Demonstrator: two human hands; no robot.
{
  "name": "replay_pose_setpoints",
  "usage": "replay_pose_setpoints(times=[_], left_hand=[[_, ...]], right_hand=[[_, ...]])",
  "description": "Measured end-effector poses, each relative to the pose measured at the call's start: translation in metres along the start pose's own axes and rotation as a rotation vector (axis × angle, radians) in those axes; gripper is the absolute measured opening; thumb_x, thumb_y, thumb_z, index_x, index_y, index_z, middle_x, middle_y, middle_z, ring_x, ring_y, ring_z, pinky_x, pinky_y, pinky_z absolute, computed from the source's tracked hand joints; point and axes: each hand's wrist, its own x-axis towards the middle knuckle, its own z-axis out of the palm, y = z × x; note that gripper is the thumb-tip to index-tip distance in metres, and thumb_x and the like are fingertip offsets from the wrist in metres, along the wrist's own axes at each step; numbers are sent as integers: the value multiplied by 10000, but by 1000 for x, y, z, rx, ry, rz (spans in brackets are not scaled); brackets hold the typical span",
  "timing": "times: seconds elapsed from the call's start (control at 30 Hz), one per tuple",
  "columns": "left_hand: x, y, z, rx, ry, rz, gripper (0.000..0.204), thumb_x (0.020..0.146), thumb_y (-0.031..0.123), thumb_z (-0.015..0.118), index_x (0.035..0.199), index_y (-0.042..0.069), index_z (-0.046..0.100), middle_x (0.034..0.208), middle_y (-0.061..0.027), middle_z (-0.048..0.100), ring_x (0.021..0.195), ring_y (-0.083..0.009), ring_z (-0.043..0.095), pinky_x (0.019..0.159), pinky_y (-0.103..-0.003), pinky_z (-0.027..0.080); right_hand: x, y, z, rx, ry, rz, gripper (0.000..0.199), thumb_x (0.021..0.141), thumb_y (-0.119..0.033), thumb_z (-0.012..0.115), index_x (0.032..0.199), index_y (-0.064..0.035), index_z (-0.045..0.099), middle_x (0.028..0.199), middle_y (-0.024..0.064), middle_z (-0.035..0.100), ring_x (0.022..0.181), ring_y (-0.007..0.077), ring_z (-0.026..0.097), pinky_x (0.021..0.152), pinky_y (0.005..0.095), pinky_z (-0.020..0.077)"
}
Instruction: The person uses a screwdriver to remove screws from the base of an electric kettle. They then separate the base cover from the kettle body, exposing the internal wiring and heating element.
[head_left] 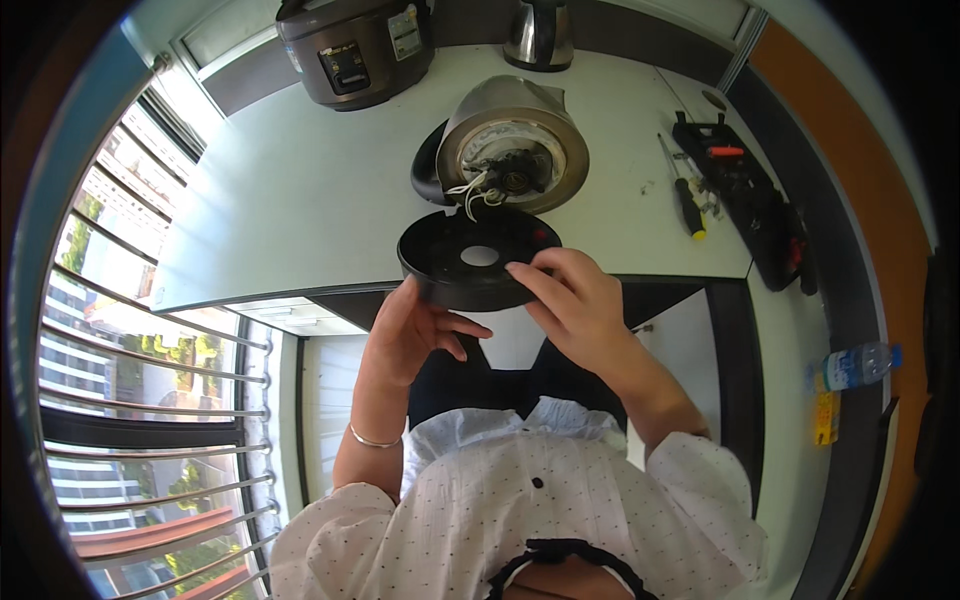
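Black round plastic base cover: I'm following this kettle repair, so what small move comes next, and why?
Probably ease the black round plastic base cover farther from the overturned steel kettle: both hands, left and right, grip it, and white wires hang at the gap.

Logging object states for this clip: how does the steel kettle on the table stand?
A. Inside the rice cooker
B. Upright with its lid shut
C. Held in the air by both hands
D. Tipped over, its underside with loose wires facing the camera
D: the kettle lies tipped on the table, its open underside and white wires exposed, while both hands hold the black base cover.
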Motion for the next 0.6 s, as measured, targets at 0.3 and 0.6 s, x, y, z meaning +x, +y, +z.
replay_pose_setpoints(times=[0.3,0.6], left_hand=[[-11,27,-32,-46,263,80,349,894,276,458,920,-33,618,835,-171,666,731,-258,670,536,-326,538],[-13,74,-100,186,280,66,435,852,366,482,1084,3,544,1034,-182,637,862,-298,649,673,-376,536]], right_hand=[[47,-59,-13,115,-198,-92,454,718,-149,701,1125,-15,553,1141,121,507,801,170,598,570,263,511],[84,-119,-65,260,-389,-272,249,731,-136,646,938,0,618,887,117,576,742,179,613,501,255,496]])
